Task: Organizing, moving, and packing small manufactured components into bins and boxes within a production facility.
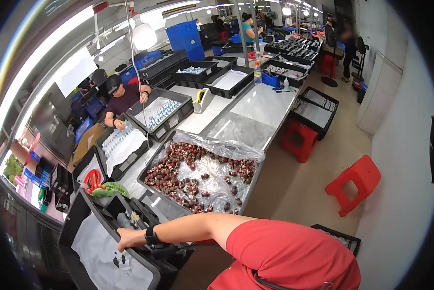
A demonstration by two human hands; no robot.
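Red sleeve (289, 249), hand (132, 238) seemingly on dark tray (81, 209), long axis diagonally down-right.

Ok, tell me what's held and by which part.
The right hand grips the paper-lined black tray by its right rim. The left hand isn't visible.

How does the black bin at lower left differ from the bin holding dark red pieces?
The lower-left bin is lined with a white sheet; the middle bin has clear plastic. The lower-left bin shows few dark patches; the middle bin holds many dark red pieces. Both are dark and rectangular.
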